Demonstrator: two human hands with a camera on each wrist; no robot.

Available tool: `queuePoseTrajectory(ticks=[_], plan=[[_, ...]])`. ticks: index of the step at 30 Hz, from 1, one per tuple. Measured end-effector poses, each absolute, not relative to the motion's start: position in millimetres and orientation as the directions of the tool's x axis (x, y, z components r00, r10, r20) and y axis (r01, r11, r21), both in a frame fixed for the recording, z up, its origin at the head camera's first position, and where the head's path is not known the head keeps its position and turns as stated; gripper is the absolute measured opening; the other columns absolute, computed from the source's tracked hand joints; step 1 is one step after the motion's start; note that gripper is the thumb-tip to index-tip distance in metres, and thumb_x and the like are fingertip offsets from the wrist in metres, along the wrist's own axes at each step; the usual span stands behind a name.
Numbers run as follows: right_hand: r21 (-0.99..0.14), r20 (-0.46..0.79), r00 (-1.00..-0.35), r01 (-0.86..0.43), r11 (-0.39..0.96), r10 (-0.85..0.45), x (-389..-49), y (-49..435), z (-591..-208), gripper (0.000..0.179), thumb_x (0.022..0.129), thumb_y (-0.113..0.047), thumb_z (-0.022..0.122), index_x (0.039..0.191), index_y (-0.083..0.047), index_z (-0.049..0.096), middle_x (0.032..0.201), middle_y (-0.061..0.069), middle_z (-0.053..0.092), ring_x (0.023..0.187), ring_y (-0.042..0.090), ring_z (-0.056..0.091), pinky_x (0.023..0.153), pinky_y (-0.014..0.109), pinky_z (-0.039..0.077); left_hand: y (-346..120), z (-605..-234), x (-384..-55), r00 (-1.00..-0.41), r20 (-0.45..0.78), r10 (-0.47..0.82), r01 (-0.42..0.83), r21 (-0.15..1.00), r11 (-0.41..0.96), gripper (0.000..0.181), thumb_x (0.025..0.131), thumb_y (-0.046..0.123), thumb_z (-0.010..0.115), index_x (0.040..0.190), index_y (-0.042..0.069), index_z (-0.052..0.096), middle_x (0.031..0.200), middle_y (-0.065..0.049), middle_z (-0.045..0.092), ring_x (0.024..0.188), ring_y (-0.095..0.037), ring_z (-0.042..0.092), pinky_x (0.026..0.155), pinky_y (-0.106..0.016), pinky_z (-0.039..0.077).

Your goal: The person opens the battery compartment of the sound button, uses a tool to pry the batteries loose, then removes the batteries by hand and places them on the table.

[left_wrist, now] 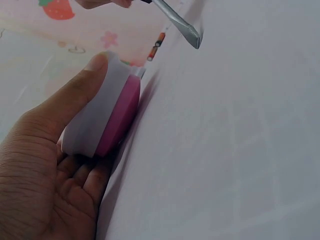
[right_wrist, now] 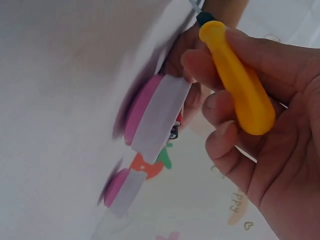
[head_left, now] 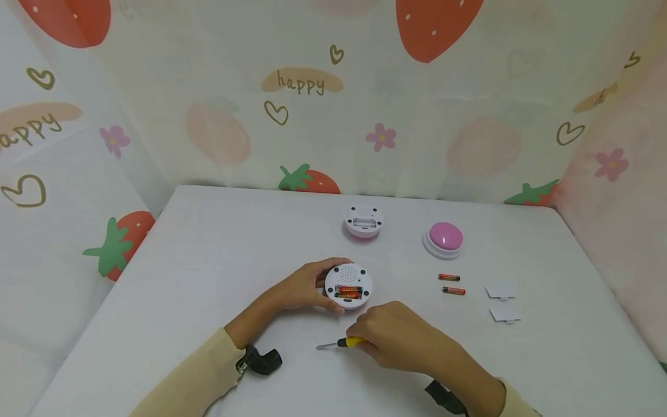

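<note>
While we are looking down on the white table (head_left: 250, 226), we are centring our clock on the held button (head_left: 348, 280), with 12 pointing to the table's far edge. The hands are working apart: at 9 o'clock the left hand (head_left: 306, 285) is gripping the button, its thumb lying on the near edge and its fingers curling round the far side; between 4 and 5 the right hand (head_left: 396, 336) is clasping a screwdriver (head_left: 342, 343) by its yellow handle.

The held button is facing base up near mid-table, its pink dome (left_wrist: 122, 115) pointing down; whether the dome is touching the tabletop, we are not managing to tell. We are expecting a light, stiff plastic shell, somewhat slick, with the dome probably giving under pressure. For a hold we are favouring the white rim (left_wrist: 92, 125), rather than the dome or the seated batteries (head_left: 348, 292).

An upright button (head_left: 444, 238) is standing at 2 o'clock; an overturned button (head_left: 363, 221) is lying near 12. We are presuming similar handling.

The screwdriver's tip is showing at 7, apart from the button; we are judging it rigid, best held by the handle.

Farther out at 3, two white covers (head_left: 500, 292) are looking thin and perhaps fragile at the tabs. Nearer at 3, two loose batteries (head_left: 454, 291) are lying; we are expecting them to be rolling easily, so pinching mid-barrel.
</note>
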State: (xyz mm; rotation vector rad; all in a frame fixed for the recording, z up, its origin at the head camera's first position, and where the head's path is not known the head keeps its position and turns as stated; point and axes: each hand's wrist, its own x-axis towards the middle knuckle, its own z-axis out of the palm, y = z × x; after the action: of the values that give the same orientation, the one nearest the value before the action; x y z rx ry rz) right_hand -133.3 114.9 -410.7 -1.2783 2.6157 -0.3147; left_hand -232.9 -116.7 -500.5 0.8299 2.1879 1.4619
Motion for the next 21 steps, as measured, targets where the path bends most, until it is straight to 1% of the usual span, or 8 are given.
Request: queuePoseTrajectory(ticks=[4,11,14,21], plan=[[-0.270,-0.153,-0.621,-0.722,0.637,-0.768,-133.3,114.0,-411.9,0.011,0.088,-0.021,0.081,0.098,-0.018,0.079,0.082,-0.011,0.072,0.067,0.003,0.055,0.070,0.020,0.052,-116.7,-500.9,-233.5,-0.753,0.007,0.658,0.259,0.923,0.286,0.091,0.075,0.022,0.093,0.152,0.024,0.045,0.145,0.005,0.053,0.127,-0.014,0.056,0.107,-0.026,0.047],[-0.224,-0.242,-0.638,-0.697,0.681,-0.731,-132.7,113.1,-415.0,0.017,0.084,-0.022,0.084,0.099,-0.016,0.078,0.082,-0.008,0.072,0.067,0.006,0.056,0.072,0.023,0.054,-116.5,-501.1,-234.1,-0.752,0.006,0.660,0.263,0.920,0.290,0.090,0.075,0.023,0.093,0.151,0.026,0.045,0.144,0.005,0.053,0.125,-0.013,0.056,0.107,-0.026,0.046],[-0.213,-0.261,-0.640,-0.692,0.690,-0.723,-133.4,113.2,-416.8,0.019,0.083,-0.023,0.085,0.098,-0.016,0.077,0.081,-0.008,0.070,0.067,0.006,0.055,0.070,0.022,0.053,-116.6,-502.4,-235.1,-0.751,0.008,0.660,0.266,0.919,0.291,0.091,0.074,0.023,0.093,0.151,0.026,0.045,0.144,0.005,0.053,0.125,-0.013,0.056,0.106,-0.025,0.047],[-0.227,-0.281,-0.640,-0.680,0.697,-0.715,-133.5,109.9,-422.1,0.017,0.084,-0.023,0.085,0.096,-0.016,0.076,0.077,-0.009,0.067,0.065,0.007,0.050,0.069,0.022,0.050,-117.1,-501.8,-234.7,-0.750,0.011,0.661,0.273,0.916,0.295,0.091,0.074,0.024,0.093,0.152,0.026,0.045,0.144,0.005,0.053,0.123,-0.013,0.057,0.106,-0.026,0.047]])
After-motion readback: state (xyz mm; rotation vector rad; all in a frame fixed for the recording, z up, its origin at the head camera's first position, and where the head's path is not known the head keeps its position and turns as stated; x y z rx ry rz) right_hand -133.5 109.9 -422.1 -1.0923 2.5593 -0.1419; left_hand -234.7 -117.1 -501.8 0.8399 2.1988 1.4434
